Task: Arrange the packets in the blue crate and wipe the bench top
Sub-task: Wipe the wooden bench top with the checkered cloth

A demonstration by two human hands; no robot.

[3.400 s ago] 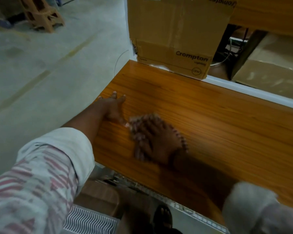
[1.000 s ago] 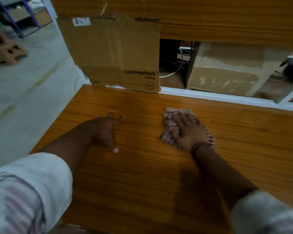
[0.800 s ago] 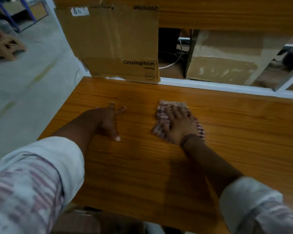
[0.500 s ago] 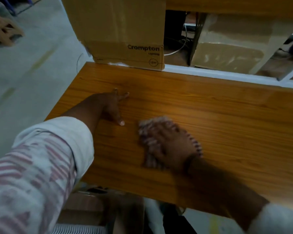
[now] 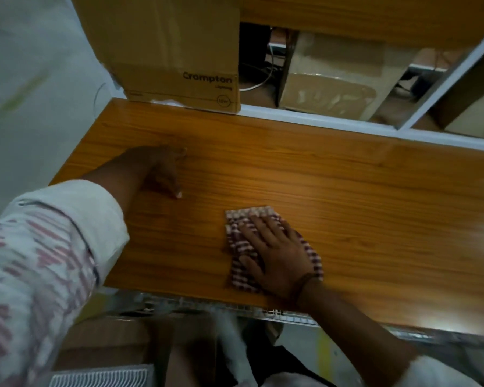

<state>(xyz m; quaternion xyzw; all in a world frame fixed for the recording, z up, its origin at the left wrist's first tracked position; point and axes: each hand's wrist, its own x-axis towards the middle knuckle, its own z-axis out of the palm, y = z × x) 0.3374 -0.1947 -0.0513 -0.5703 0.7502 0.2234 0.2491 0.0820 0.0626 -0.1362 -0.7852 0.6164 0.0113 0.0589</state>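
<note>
The orange wood-grain bench top fills the middle of the view. A red-and-white checked cloth lies on it near the front edge. My right hand presses flat on the cloth with its fingers spread. My left hand rests on the bench near its left end, fingers extended, holding nothing. No blue crate and no packets are in view.
A brown Crompton cardboard box stands at the bench's back left corner. More cardboard boxes and cables sit behind a white rail. The grey floor lies beyond the left end. A white slatted item shows below.
My right hand slid the cloth from the back middle of the bench toward the front edge and a little right. The left hand stayed in place.
</note>
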